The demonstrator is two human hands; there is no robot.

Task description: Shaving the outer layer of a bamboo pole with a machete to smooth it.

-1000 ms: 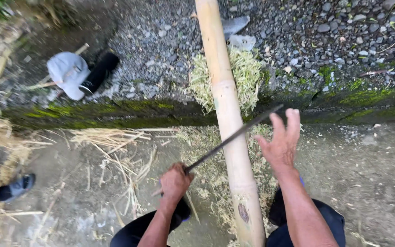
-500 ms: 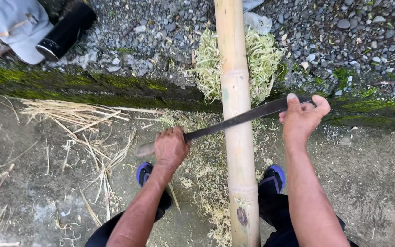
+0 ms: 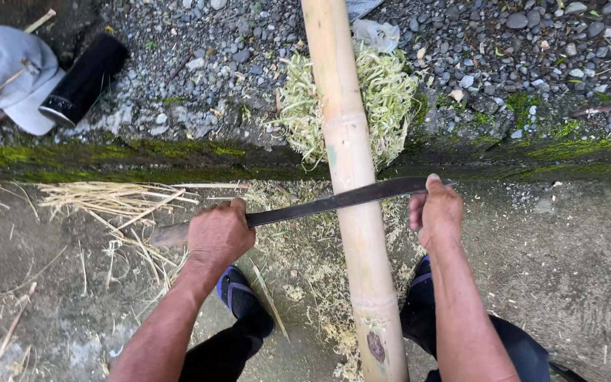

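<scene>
The bamboo pole (image 3: 351, 212) runs past both edges, hiding the blade's (image 3: 334, 201) middle.

Outdoor work yard: gravel (image 3: 532, 56), mossy concrete curb (image 3: 107, 159), bamboo shavings (image 3: 383, 92) and straw (image 3: 107, 201) underfoot.

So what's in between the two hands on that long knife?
In the head view, the pale bamboo pole runs between the left hand and the right hand. The dark blade lies across it, held at both ends.
</scene>
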